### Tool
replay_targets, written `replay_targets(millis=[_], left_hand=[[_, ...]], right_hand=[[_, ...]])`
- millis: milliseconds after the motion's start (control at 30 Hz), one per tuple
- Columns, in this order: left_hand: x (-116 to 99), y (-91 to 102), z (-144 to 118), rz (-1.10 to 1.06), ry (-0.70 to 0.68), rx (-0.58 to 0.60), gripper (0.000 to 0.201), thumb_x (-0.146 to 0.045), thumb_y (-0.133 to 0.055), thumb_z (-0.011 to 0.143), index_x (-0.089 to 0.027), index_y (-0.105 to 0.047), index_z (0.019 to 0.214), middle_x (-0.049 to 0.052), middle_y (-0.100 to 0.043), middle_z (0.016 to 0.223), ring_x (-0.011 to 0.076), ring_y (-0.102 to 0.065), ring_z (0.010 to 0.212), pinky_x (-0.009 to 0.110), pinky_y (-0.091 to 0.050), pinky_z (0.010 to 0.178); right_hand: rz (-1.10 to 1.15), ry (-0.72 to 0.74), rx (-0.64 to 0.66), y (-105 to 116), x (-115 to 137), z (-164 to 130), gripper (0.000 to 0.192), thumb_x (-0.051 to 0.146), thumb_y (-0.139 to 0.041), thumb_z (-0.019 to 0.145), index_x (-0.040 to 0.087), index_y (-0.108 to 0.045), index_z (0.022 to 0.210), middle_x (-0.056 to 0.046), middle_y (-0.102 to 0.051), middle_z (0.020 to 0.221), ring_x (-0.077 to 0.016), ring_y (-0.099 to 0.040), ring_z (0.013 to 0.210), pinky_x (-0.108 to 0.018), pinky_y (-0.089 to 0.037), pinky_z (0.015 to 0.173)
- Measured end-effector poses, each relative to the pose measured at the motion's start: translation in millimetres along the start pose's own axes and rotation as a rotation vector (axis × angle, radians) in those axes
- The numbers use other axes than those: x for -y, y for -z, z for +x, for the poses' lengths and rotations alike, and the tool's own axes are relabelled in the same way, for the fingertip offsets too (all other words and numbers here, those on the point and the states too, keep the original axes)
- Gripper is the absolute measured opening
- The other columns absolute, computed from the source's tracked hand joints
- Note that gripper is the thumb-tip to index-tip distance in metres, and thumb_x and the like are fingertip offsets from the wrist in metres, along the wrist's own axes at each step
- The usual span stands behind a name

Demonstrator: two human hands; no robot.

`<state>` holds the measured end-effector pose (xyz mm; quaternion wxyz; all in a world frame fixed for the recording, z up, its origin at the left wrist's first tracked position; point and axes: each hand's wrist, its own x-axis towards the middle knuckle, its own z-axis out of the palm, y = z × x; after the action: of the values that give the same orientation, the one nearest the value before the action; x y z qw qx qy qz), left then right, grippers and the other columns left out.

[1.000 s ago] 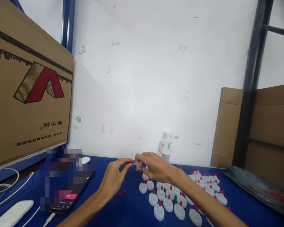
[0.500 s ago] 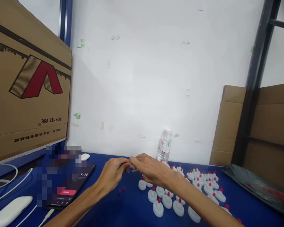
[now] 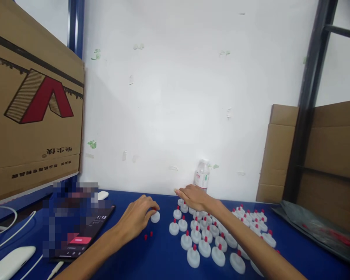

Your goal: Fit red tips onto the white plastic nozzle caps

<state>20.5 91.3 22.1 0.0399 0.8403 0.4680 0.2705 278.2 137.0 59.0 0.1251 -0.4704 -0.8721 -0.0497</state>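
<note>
My left hand (image 3: 137, 217) is low on the blue counter (image 3: 160, 260), fingertips pinched on a small round white plastic cap with a red tip (image 3: 155, 216) that sits on the counter just left of the main cluster. Contact side is mostly hidden behind my fingers; only the cap's right half shows.

My right hand (image 3: 194, 196) is further back, palm down, fingers curled loosely over the far end of the group of white red-tipped caps (image 3: 205, 241). Its grip is hard to read: fingertips point away from the camera, and I can't tell whether anything is pinched under them.

Two loose tiny red plugs (image 3: 148, 235) lie on the counter just below my left hand, apart from the caps.

Clear plastic water bottle (image 3: 202, 177) stands upright against the white wall (image 3: 175, 97), lower part blocked by my right hand. Can't make out how full it is.

Black smartphone (image 3: 81, 235) lies flat to the left, screen lit; the area above it is pixelated, unreadable. White oblong device (image 3: 10, 262) and white cable (image 3: 8, 233) are cut off at the bottom-left edge. Large brown cardboard box with a red and black logo (image 3: 32, 112) is cut off on the left, print upside down. More brown cardboard (image 3: 323, 151) behind a dark steel upright (image 3: 309, 97) on the right; dark plastic bag (image 3: 317, 229) runs off the frame, contents unclear.
</note>
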Motion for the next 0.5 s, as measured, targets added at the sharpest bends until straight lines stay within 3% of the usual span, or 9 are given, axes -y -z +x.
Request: replay_targets(millis=[133, 267, 367, 500], left_hand=[[-7.7, 1.8, -2.2, 0.072, 0.018, 0.048, 0.028, -0.025, -0.049, 0.094, -0.026, -0.062, 0.118, 0.003, -0.07, 0.106, 0.0227, -0.061, 0.104, 0.032, -0.045, 0.082], [-17.6, 15.5, -5.8, 0.168, 0.063, 0.081, 0.024, -0.036, -0.043, 0.096, -0.021, -0.06, 0.087, 0.007, -0.067, 0.091, 0.0265, -0.061, 0.091, 0.036, -0.043, 0.075], [-21.3, 18.8, -11.1, 0.216, 0.058, 0.173, 0.031, -0.044, -0.049, 0.092, -0.022, -0.055, 0.07, 0.008, -0.066, 0.08, 0.0294, -0.061, 0.084, 0.039, -0.044, 0.073], [-21.1, 9.5, -17.3, 0.233, 0.018, 0.278, 0.031, -0.041, -0.052, 0.089, -0.022, -0.053, 0.065, 0.009, -0.067, 0.075, 0.0319, -0.063, 0.084, 0.04, -0.046, 0.074]], right_hand=[[-0.005, -0.013, 0.086, -12.7, -1.9, -1.6, 0.072, 0.06, -0.016, 0.104, 0.021, -0.065, 0.07, -0.008, -0.068, 0.073, -0.0238, -0.066, 0.078, -0.036, -0.047, 0.076], [0.011, -0.007, 0.094, -11.8, 0.4, -1.6, 0.072, 0.061, -0.017, 0.103, 0.02, -0.066, 0.07, -0.007, -0.069, 0.072, -0.0221, -0.066, 0.07, -0.034, -0.048, 0.072], [0.028, -0.001, 0.012, -6.1, 0.3, 0.3, 0.064, 0.055, -0.021, 0.106, 0.018, -0.07, 0.088, -0.009, -0.072, 0.089, -0.0232, -0.068, 0.082, -0.033, -0.048, 0.077], [0.044, 0.013, -0.117, 0.2, 1.8, 1.5, 0.04, 0.047, -0.044, 0.103, 0.017, -0.064, 0.121, -0.012, -0.067, 0.119, -0.0262, -0.065, 0.105, -0.034, -0.047, 0.089]])
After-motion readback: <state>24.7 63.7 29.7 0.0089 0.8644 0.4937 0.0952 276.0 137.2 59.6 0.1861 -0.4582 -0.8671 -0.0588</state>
